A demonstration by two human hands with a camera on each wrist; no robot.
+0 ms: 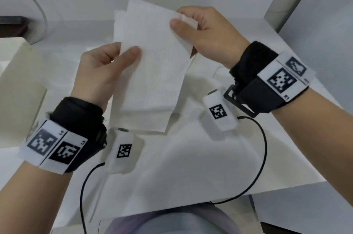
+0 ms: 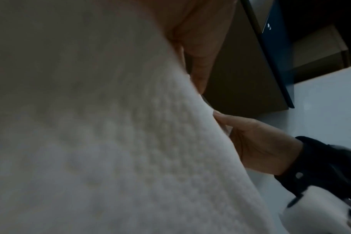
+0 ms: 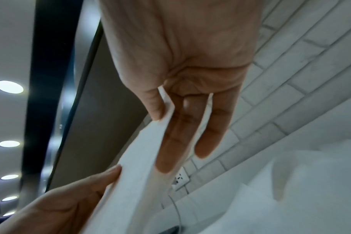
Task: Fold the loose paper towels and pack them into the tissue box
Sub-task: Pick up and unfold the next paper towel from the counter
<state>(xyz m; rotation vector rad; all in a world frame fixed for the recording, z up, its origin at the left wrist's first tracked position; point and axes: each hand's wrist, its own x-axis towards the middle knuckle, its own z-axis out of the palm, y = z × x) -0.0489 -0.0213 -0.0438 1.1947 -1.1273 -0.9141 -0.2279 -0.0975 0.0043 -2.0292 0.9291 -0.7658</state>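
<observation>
I hold a white paper towel (image 1: 150, 58) up above the table between both hands; it hangs in layers, folded or doubled. My left hand (image 1: 107, 65) pinches its left edge, thumb in front and fingers behind. My right hand (image 1: 198, 27) pinches the top right corner between thumb and fingers. In the right wrist view the towel (image 3: 130, 174) runs between the thumb and the straight fingers (image 3: 210, 126), its layers parted around them. The towel (image 2: 100, 142) fills the left wrist view. A cream tissue box (image 1: 17, 88) stands at the left edge.
More loose white towels (image 1: 191, 111) lie flat on the white table (image 1: 248, 23) under my hands. A clear curved container (image 1: 38, 10) sits at the far left. A tiled wall (image 3: 301, 55) with a socket is behind. Black cables (image 1: 263, 149) hang from the wrist cameras.
</observation>
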